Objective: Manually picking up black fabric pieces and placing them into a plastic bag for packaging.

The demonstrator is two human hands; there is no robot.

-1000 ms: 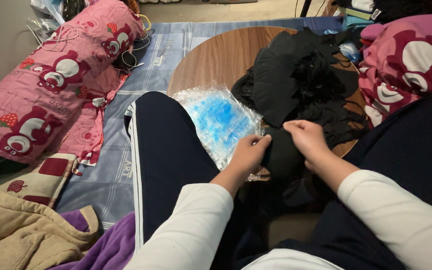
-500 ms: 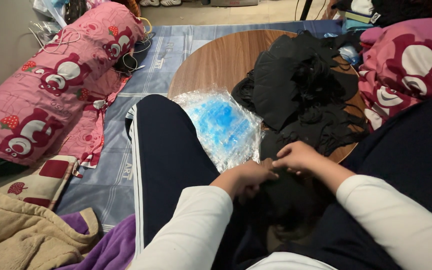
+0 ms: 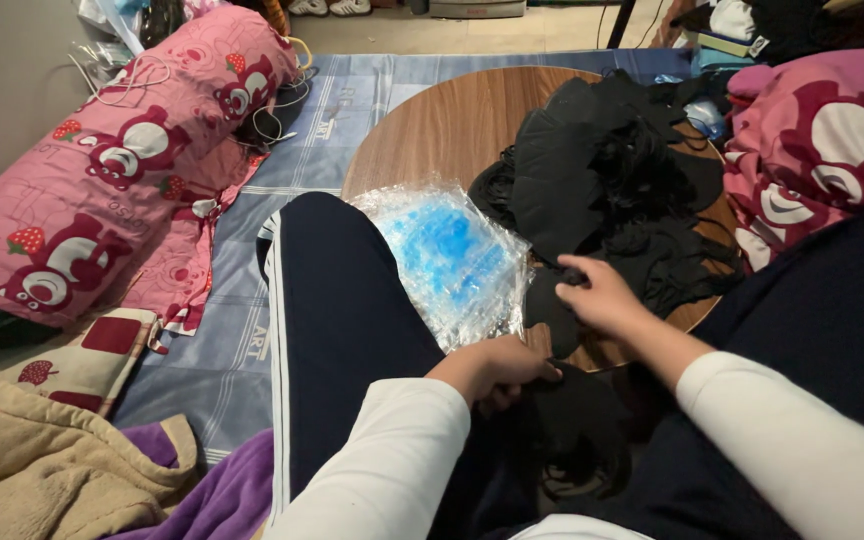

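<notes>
My left hand (image 3: 497,368) rests low in my lap, fingers curled into a bundle of black fabric (image 3: 572,425) between my legs. Just above it, my right hand (image 3: 600,295) pinches another small black fabric piece (image 3: 550,305) at the near edge of a round wooden table (image 3: 452,125). On that table lies a heap of black garments (image 3: 612,185). A stack of clear plastic bags with a blue tint (image 3: 447,255) lies beside my left knee, partly on the table.
A pink cartoon-print bolster (image 3: 102,200) lies at the left on a blue mat (image 3: 212,350). A matching pink cushion (image 3: 822,150) is at the right. Beige and purple blankets (image 3: 72,470) bunch at the lower left. White cables (image 3: 132,70) trail at the top left.
Both hands dropped from near the plastic bags toward my lap. The left hand has sunk into the black bundle, and the right hand has moved back up to the table edge with a black piece.
</notes>
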